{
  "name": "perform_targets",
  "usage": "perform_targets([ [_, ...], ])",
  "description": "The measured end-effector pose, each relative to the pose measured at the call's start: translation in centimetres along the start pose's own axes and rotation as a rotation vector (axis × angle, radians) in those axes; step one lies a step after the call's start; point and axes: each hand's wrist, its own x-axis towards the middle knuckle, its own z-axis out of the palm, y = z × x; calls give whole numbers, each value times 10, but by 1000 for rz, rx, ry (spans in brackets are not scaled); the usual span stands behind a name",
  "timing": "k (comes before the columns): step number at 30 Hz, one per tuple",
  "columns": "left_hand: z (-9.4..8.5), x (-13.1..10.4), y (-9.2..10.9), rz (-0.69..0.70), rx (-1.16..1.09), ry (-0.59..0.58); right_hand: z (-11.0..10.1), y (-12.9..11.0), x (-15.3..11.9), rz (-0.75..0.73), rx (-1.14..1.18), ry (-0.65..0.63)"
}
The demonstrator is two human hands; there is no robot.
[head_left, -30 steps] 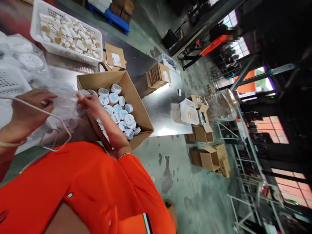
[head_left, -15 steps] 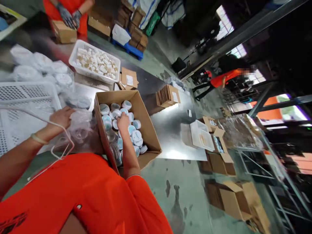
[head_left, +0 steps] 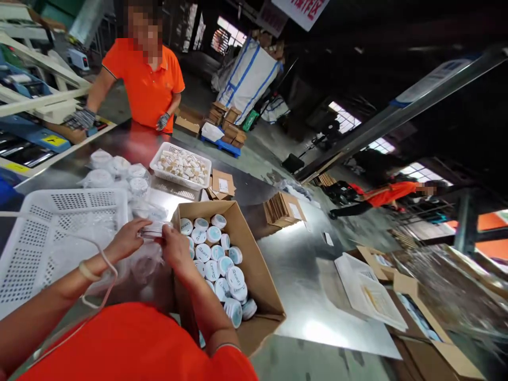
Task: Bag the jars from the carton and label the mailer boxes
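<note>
"So, what's different from half a second ago?"

"Mostly the right hand (head_left: pixel 177 251). It was down among the round tubs (head_left: pixel 216 252) in the open carton (head_left: pixel 254 259); now it's out, close to the left hand (head_left: pixel 125 241), and the two meet just left of the carton."

"Holding anything?"

"Yes, a small white stack (head_left: pixel 154 229), pinched between the fingertips of both hands. (Whether those are whole tubs or only lids, I can't tell; the fingers cover too much.)"

"And the clear plastic (head_left: pixel 145 264)?"

"Crumpled on the table just below the stack. Whether the left fingers also touch some of it, I can't make out."

"What does that mean for the work?"

"I'd judge the reach into the carton finished for this handful, with both hands now busy on the stack. Plenty of tubs lie loose in the carton."

"Anything else?"

"Across the table, a co-worker (head_left: pixel 146 87) has come more fully into view, probably because the head tipped up."
</note>
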Motion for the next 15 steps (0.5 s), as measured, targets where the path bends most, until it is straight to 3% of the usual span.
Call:
perform_targets([
  [7, -7, 9, -6, 40, 44, -31, 6, -9, 4, -6, -97, -29],
  [15, -2, 53, -7, 86, 89, 7, 10, -3, 19, 7, -170, -56],
])
